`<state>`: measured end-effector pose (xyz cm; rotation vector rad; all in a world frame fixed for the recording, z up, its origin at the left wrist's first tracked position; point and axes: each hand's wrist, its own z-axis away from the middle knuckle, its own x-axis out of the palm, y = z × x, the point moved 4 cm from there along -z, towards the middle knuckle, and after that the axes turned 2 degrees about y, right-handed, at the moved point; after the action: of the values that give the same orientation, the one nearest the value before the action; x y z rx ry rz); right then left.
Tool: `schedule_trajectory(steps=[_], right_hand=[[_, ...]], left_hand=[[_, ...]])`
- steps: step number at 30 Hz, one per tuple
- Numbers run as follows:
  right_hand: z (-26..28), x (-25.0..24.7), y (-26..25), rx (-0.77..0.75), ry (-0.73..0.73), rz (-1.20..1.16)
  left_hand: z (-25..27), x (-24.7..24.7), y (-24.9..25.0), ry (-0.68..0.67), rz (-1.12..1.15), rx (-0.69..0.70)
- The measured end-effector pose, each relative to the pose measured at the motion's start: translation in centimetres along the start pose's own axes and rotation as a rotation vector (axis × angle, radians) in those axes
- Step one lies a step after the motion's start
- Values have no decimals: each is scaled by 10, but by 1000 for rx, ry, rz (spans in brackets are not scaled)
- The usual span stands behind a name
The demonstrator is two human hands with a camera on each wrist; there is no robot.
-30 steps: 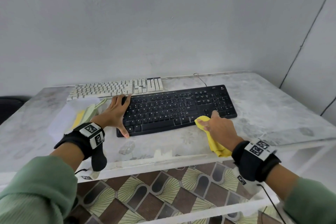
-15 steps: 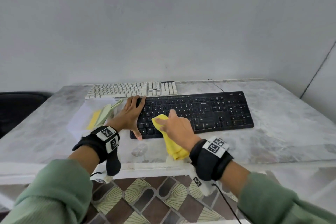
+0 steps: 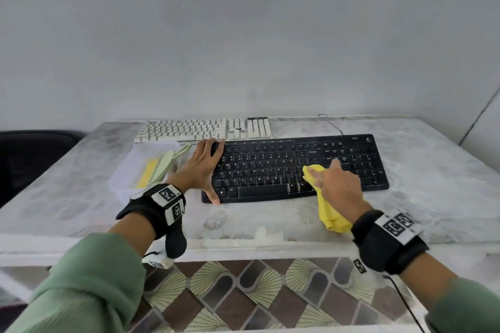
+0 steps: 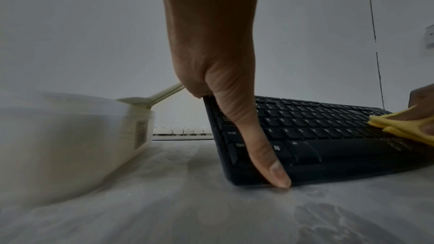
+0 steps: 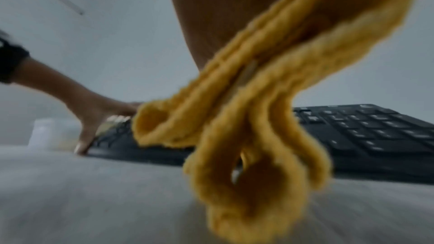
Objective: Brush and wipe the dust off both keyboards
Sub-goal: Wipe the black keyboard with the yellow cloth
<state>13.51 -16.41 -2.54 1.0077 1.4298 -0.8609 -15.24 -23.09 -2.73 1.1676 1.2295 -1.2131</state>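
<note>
Now right hand (image 3: 338,184) pinches yellow cloth (image 3: 331,213) on black keyboard (image 3: 270,170); left hand (image 3: 201,167) spread.

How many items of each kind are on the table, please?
Keyboards: 2 (black keyboard, white keyboard)
Yellow cloth: 1
Translucent plastic box: 1
Pale green brush: 1
Total: 5
</note>
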Motion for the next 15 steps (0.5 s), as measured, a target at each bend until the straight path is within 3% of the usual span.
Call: schedule_trajectory(steps=[5, 7, 9, 12, 15], right_hand=[[6, -16, -52, -149, 44, -268], [10, -10, -92, -290, 46, -225], [11, 0, -113, -337, 22, -135], [7, 5, -94, -295, 35, -50], [5, 4, -42, -182, 59, -92]], left_hand=[[-1, 1, -1, 0, 20, -3], [0, 1, -1, 8, 34, 0], [0, 1, -1, 14, 34, 1], [-1, 2, -2, 7, 35, 2], [-1, 2, -1, -4, 39, 1]])
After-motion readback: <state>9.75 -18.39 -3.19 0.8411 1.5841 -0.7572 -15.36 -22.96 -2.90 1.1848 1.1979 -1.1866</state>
